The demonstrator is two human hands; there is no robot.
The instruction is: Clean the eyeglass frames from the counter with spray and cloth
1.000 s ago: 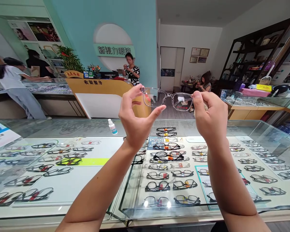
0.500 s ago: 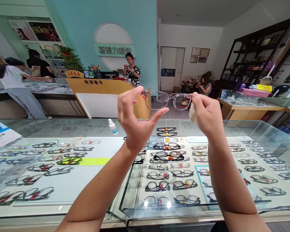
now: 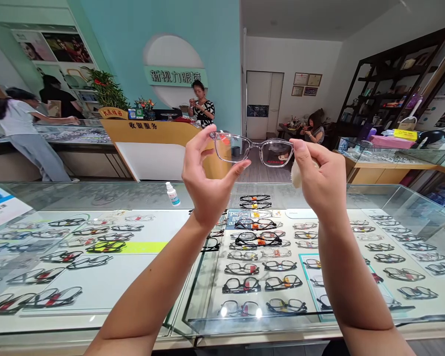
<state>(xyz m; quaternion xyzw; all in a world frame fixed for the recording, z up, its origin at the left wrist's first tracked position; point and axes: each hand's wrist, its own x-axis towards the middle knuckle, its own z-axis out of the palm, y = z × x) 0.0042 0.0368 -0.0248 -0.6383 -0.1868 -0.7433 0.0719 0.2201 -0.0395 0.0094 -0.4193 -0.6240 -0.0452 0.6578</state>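
Observation:
A pair of clear-framed eyeglasses [image 3: 255, 145] is held up above the glass counter, lenses facing me, its left end a little higher than its right. My left hand [image 3: 209, 175] grips the left end, index finger at the upper corner and thumb by the lower rim of the left lens. At the other end, my right hand [image 3: 321, 173] pinches the right corner between thumb and bent fingers. A pale cloth [image 3: 295, 177] is tucked in that same hand, mostly hidden by it. Red print shows on the right lens. The temples are hard to make out.
Below my arms, the glass display counter [image 3: 133, 291] holds rows of spectacle frames [image 3: 258, 239]. A small white bottle [image 3: 172, 194] stands on its top, left of my hands. Beyond are a cashier desk [image 3: 152, 153] and several people, one person [image 3: 203, 106] standing behind that desk.
The eyeglasses have shifted slightly left and up, with their left end raised. My left hand's fingertips moved up with them; my right hand moved slightly right and keeps its pinch.

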